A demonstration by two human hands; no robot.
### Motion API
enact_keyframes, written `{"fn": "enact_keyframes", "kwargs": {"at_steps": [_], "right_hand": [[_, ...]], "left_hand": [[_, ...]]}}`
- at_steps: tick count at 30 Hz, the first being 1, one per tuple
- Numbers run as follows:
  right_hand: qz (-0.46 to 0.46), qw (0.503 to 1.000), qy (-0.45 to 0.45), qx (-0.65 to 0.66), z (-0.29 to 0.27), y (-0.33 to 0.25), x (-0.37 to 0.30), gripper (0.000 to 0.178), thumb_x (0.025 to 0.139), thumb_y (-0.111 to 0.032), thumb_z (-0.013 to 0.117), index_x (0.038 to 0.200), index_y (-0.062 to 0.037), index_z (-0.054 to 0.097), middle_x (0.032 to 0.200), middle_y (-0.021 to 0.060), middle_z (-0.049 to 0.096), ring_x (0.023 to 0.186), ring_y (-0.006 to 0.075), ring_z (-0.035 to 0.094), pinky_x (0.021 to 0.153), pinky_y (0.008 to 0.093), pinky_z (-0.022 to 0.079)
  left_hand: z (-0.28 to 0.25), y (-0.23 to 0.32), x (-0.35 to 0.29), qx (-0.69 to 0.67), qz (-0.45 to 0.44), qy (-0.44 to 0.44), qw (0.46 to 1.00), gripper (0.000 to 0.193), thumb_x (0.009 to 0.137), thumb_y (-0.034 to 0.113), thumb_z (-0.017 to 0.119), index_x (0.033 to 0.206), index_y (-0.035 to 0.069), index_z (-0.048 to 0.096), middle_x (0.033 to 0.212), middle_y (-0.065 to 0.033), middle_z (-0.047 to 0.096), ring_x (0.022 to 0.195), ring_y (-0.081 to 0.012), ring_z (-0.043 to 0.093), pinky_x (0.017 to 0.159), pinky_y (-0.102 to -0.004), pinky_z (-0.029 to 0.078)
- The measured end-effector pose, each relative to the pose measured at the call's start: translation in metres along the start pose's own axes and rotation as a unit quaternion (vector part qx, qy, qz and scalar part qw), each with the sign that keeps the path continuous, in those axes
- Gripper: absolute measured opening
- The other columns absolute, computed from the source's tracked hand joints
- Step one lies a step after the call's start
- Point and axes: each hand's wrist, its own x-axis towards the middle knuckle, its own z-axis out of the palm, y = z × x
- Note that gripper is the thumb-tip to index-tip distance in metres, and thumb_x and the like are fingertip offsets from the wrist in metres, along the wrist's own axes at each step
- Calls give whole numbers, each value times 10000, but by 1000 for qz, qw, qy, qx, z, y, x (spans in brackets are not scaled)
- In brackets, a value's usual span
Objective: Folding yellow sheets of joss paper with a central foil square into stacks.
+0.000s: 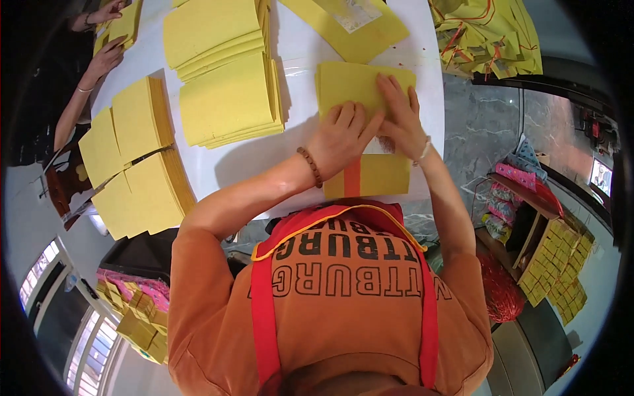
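On the table in front of me lies a yellow paper sheet (350, 80), partly folded over. Its near part bears an orange strip (352, 177), and a pale patch shows beneath my hands. My left hand (345, 135) has its fingers bent over the fold, gripping the paper near its left side; its thumb is hidden. Fingers stretched, my right hand (401, 117) lies on the sheet's right side, close against the left hand. Just beyond, another yellow sheet (360, 43) with a pale patch rests on the table.
Stacks of yellow paper (228, 105) stand left of my hands, with a tied bundle (132, 155) farther left. Another person's hands (109, 56) hold yellow paper at the far left. Yellow papers with red strings (492, 36) sit beyond the table's right edge.
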Motion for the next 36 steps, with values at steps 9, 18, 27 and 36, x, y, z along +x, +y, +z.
{"fn": "enact_keyframes", "kwargs": {"at_steps": [9, 18, 27, 36], "right_hand": [[121, 838, 306, 435, -17, -11, -36, 329, 911, -99, 473, 1224, -3, 453, 1065, 116, 592, 983, 168, 559, 850, 291, 432], [93, 862, 332, 373, -7, -22, -48, 281, 909, -81, 476, 1170, 20, 493, 1063, 121, 578, 941, 182, 572, 830, 294, 448], [-146, 978, 33, 142, 23, -108, 38, 373, 828, -88, 544, 1195, -60, 489, 1209, 136, 486, 1110, 282, 475, 915, 374, 394], [-183, 977, 3, -113, 92, -123, 40, 433, 813, -306, 577, 1195, -118, 498, 1293, 28, 441, 1236, 208, 361, 985, 534, 283]], "left_hand": [[-5, -12, 11, 85, 32, -10, 996, 354, 714, 127, 520, 1050, 19, 556, 767, -21, 479, 720, -176, 479, 595, -268, 388], [-111, -97, -82, 204, -91, 217, 950, 414, 638, 84, 580, 1047, 139, 592, 916, -5, 554, 814, -185, 518, 687, -335, 391], [-73, -125, -133, 151, -162, -71, 973, 448, 717, 225, 627, 1144, 141, 520, 1076, -39, 516, 976, -202, 477, 772, -345, 377], [-44, -99, -150, 180, -187, -29, 965, 656, 729, 389, 631, 1257, 69, 410, 1211, -101, 410, 1105, -258, 364, 893, -410, 307]]}}
